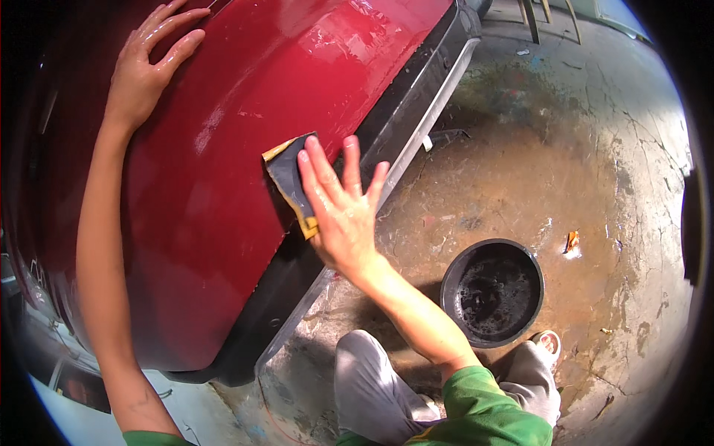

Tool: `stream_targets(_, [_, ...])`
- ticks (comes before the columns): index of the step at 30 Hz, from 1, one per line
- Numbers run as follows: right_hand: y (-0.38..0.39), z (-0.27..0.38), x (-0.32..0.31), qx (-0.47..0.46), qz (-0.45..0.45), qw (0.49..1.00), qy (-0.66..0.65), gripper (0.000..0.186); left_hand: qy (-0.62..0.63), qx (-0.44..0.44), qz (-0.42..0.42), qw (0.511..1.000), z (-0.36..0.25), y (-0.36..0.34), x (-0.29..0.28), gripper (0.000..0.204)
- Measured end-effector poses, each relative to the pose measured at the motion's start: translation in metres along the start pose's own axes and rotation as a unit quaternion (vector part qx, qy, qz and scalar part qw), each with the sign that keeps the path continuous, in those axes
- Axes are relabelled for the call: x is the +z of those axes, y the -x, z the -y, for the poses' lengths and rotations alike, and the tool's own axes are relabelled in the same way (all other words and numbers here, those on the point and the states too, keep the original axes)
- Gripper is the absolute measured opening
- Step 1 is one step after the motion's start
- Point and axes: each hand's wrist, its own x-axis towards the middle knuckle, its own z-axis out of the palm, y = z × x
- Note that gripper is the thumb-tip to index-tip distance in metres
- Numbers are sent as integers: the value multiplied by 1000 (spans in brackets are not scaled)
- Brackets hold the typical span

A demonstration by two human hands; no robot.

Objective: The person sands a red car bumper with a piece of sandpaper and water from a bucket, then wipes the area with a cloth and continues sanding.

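A glossy red vehicle panel (216,245) fills the left and upper middle, with wet streaks on it. My left hand (152,70) is at its upper left, fingers apart and slightly curved, holding nothing. My right hand (346,215) holds a folded dark sandpaper-like sheet (286,175) with yellow edges at the panel's lower right edge. The index and middle fingers press on the sheet while the other two spread beyond it; my thumb is hidden. Both hands look wet.
Along the panel runs black and grey trim (394,126). A black round tub (491,290) with dark liquid sits on the wet, stained concrete floor (587,178), near my sandalled foot (547,346). Wooden legs (550,18) stand at the top right. An orange scrap (573,241) lies beside the tub.
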Motion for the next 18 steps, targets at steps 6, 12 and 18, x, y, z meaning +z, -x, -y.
stream_targets(6, [-67,-67,-22,70,-61,995,45,90,63,-24,-8,998,-32,-11,-14,38])
stream_targets(12, [-1,-17,-3,49,-17,998,21,93,68,-147,59,985,-61,-15,-34,36])
stream_targets(18, [-18,-17,-6,103,-7,994,-36,100,72,-164,38,983,-51,-7,-23,33])
